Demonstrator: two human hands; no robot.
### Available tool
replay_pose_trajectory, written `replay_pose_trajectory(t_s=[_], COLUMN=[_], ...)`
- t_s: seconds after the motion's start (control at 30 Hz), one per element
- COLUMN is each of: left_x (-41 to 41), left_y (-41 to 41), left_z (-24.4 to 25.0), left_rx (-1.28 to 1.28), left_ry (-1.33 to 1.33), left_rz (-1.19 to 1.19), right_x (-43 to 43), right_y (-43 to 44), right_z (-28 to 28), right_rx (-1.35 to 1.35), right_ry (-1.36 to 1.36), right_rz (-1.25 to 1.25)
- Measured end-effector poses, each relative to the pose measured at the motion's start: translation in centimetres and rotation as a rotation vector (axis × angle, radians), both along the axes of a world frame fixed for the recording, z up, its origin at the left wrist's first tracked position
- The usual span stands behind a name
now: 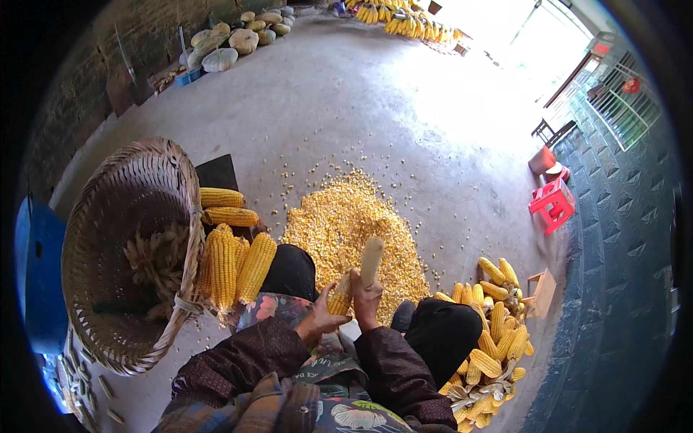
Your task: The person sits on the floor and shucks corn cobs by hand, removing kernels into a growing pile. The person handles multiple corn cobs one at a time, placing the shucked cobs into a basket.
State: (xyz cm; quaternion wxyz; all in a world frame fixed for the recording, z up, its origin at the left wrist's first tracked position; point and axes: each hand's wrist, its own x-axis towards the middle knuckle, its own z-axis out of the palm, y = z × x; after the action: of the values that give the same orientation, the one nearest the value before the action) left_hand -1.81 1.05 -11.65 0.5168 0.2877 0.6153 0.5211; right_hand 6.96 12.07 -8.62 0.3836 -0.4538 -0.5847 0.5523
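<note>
My left hand (319, 319) grips a partly shelled corn cob (340, 296); yellow kernels still show on its lower part. Close beside it, my right hand (367, 297) is closed around a bare, pale corncob (372, 261) that points up and away from me. The two hands almost touch, so whether the cobs meet is hard to tell. Beneath and beyond them spreads a heap of loose corn kernels (346, 216) on the floor. Several full ears of corn (223, 260) lie by my left knee, against a woven basket (189, 216).
Inside the basket are dry husks (157, 270). A pile of corn ears (498, 335) lies right of my knee, near a small wooden stool (540, 294). Farther off are a red plastic stool (553, 204), pumpkins (243, 41) along the wall and bunched corn (411, 24). Bare cobs (105, 387) litter the lower left.
</note>
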Motion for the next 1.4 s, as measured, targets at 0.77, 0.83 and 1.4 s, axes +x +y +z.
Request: replay_pose_trajectory(t_s=[0.77, 0.83, 1.4], left_x=[-0.6, -0.1, 1.1], left_y=[0.7, 1.0, 1.2], left_z=[-2.3, -2.8, -1.3], left_rx=[0.029, 0.036, 0.289], left_ry=[0.107, 0.109, 0.763], left_rz=[0.129, 0.178, 0.119], right_x=[0.7, 1.0, -1.2], right_y=[0.9, 0.8, -2.1], right_z=[1.1, 3.8, 1.3], right_rx=[0.366, 0.424, 0.530], right_ry=[-0.201, -0.193, -0.378], right_rz=[-0.149, -0.172, 0.102])
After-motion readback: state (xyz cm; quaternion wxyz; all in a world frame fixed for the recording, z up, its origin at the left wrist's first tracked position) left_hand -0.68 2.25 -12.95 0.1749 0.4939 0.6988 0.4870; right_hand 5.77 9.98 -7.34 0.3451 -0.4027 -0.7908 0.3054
